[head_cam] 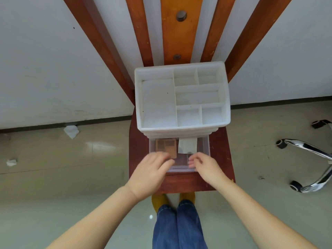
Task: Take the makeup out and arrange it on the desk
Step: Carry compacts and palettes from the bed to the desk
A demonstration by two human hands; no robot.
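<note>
A white plastic organizer (181, 131) with several bare top compartments stands on a red-brown wooden chair seat (219, 159). Its clear bottom drawer (203, 142) is pulled out toward me. Inside lie a brown makeup palette (165, 145) on the left and a grey flat compact (187, 145) on the right. My left hand (152, 169) reaches into the drawer's front left, fingers touching the brown palette's near edge. My right hand (203, 164) hovers at the drawer's front right with loosely curled fingers, holding nothing that I can see. Both hands are motion-blurred.
The chair's slatted back (172, 33) rises behind the organizer against a white wall. A chrome office-chair base (312, 159) with casters stands on the floor at right. Crumpled tissues (71, 131) lie on the floor at left. My legs in blue jeans are below the seat.
</note>
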